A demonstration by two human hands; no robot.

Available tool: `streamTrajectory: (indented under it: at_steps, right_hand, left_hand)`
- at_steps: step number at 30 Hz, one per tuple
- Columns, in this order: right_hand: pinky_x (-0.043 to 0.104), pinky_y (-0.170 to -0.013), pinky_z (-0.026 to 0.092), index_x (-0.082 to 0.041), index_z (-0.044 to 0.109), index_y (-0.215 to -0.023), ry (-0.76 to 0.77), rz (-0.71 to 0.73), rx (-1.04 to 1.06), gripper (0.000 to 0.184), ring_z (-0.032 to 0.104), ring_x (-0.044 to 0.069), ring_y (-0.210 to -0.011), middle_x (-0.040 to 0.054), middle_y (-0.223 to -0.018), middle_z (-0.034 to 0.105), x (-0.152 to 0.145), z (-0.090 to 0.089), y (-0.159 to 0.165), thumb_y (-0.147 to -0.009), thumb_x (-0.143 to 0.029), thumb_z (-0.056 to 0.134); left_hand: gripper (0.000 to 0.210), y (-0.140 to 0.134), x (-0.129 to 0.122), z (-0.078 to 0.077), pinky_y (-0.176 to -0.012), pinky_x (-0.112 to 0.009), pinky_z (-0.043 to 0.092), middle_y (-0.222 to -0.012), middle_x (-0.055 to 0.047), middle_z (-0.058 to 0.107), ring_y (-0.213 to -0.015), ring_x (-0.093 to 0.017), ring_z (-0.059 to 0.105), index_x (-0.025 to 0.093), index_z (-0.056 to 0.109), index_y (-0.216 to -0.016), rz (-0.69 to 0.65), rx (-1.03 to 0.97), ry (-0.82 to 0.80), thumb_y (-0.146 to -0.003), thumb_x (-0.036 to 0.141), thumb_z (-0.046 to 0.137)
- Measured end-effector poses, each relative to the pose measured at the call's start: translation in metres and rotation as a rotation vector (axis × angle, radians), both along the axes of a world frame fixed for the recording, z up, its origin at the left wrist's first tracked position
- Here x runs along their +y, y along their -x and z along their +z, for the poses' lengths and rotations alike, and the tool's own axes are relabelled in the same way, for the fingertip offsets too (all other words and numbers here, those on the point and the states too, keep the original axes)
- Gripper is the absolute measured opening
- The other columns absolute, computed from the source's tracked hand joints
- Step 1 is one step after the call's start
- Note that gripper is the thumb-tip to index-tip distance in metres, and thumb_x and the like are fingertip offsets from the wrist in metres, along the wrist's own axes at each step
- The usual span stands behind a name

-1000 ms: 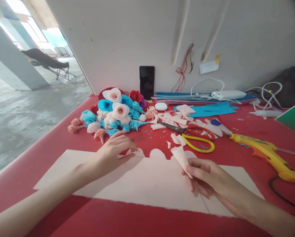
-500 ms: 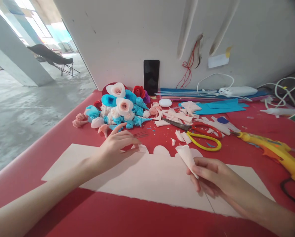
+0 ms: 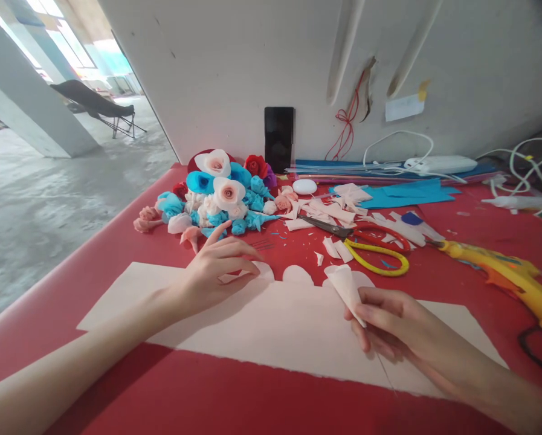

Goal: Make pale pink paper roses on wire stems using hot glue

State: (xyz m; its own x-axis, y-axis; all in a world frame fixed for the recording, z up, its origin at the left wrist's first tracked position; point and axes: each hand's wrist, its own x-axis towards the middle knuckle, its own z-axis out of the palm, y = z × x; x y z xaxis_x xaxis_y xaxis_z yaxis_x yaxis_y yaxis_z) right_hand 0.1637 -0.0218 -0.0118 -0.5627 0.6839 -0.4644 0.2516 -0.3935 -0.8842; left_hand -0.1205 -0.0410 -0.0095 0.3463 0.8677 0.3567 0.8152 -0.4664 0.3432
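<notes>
A pale pink crepe-paper cone [image 3: 344, 287], wide at the top and narrowing downward, is pinched between the thumb and fingers of my right hand [image 3: 388, 320]. My left hand [image 3: 216, 272] reaches over the sheet with its index finger raised and the others stretched out. Its fingertips are at a rounded paper petal [image 3: 265, 272]; whether they grip it is hard to see. Another petal [image 3: 298, 275] lies in the middle, and one more [image 3: 365, 279] is partly behind the cone. Under both hands lies a large pale sheet [image 3: 289, 332].
Paper flowers [image 3: 220, 193] are heaped at the back left. Behind my right hand lie paper scraps [image 3: 327, 211], scissors [image 3: 374, 260] with red and yellow handles, and a yellow glue gun [image 3: 497, 269]. A black phone [image 3: 279, 139] leans on the wall; blue paper [image 3: 406, 194] lies nearby.
Both hands have hardly moved. The left fingertips have shifted very slightly at the petal, and the cone stays in my right hand. The view has shifted a little.
</notes>
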Motion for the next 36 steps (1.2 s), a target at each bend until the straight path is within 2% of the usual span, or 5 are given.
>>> streamTrajectory:
  at_steps: [11,17,23,32,36]
  right_hand:
    - [0.018,-0.043,0.023,-0.014,0.056,-0.073,0.021,-0.051,0.098,0.031,0.033,0.004,-0.043,-0.0009,-0.056,0.053,0.001,0.009,0.0,-0.078,-0.044,0.062]
    - [0.025,-0.061,0.041,-0.02,0.063,-0.065,-0.4,-0.2,0.048,0.025,0.048,0.014,-0.068,0.0036,-0.078,0.055,-0.004,0.034,-0.004,-0.06,-0.039,0.079]
    - [0.031,-0.083,0.045,-0.029,0.071,-0.072,-0.856,-0.142,0.091,0.01,0.053,0.02,-0.094,0.0019,-0.115,0.051,-0.004,0.037,-0.011,-0.065,-0.027,0.078]
    - [0.033,-0.074,0.049,-0.033,0.069,-0.07,-0.94,-0.313,0.099,0.013,0.055,0.019,-0.068,-0.0005,-0.066,0.057,-0.003,0.047,-0.016,-0.064,-0.029,0.08]
    - [0.035,-0.074,0.049,-0.035,0.069,-0.07,-0.964,-0.368,0.086,0.013,0.055,0.018,-0.068,-0.0013,-0.071,0.06,-0.004,0.049,-0.014,-0.064,-0.032,0.08]
  left_hand:
    - [0.009,0.003,0.001,0.023,-0.073,-0.028,0.053,-0.077,0.0,0.066,-0.075,-0.015,0.064,0.019,0.058,-0.077,0.12,-0.247,0.12,-0.084,0.02,0.051]
    - [0.006,-0.027,0.003,0.059,-0.051,-0.018,0.051,-0.067,0.003,0.067,-0.059,-0.011,0.062,0.019,0.061,-0.078,0.152,-0.423,0.109,-0.081,0.024,0.059]
    - [0.006,-0.083,0.011,0.078,-0.06,-0.019,0.056,-0.07,0.005,0.071,-0.064,-0.012,0.067,0.023,0.066,-0.082,-0.038,-0.567,0.069,-0.078,0.02,0.063]
    - [0.045,-0.105,0.007,0.065,-0.089,-0.025,0.054,-0.13,0.005,0.058,-0.112,-0.019,0.059,0.04,0.049,-0.126,-0.274,-0.883,0.468,-0.082,0.039,0.061]
    - [0.025,-0.115,0.002,0.059,-0.089,-0.025,0.054,-0.11,0.007,0.069,-0.101,-0.017,0.065,0.037,0.064,-0.109,-0.389,-0.858,0.545,-0.088,0.037,0.052]
